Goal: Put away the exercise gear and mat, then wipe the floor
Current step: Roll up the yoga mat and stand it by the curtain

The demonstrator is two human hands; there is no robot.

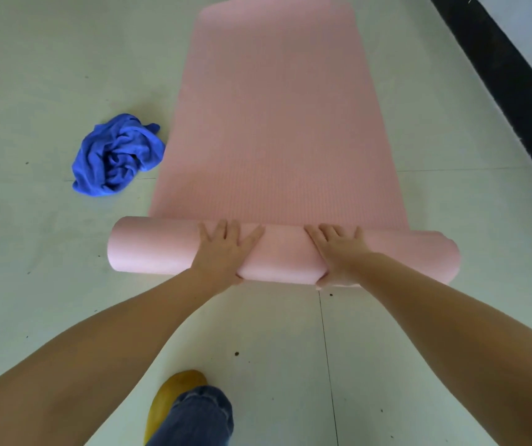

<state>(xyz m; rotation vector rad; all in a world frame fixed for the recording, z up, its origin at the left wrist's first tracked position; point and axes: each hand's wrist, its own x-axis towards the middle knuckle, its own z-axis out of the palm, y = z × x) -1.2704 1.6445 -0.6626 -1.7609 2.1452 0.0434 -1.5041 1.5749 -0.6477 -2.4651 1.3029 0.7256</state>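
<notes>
blue cloth [117, 155] crowding mat [277, 123], right floor [451, 188] open

left hand [226, 252], right hand [338, 252] flat on rolled mat [284, 255] | cloth [116, 156] beside

Pink foam exercise mat [277, 123] lies on the pale tiled floor [33, 75], its near end wound into a roll [280, 255] lying crosswise, the flat stretch running away beyond it. Left hand [226, 252] and right hand [338, 252] sit side by side on top of the roll, palms down. Crumpled blue cloth [116, 156] lies on the floor just left of the flat part. Yellow shoe [171, 400] stands nearest, behind the roll. Dark baseboard strip [515, 75] runs far right
</notes>
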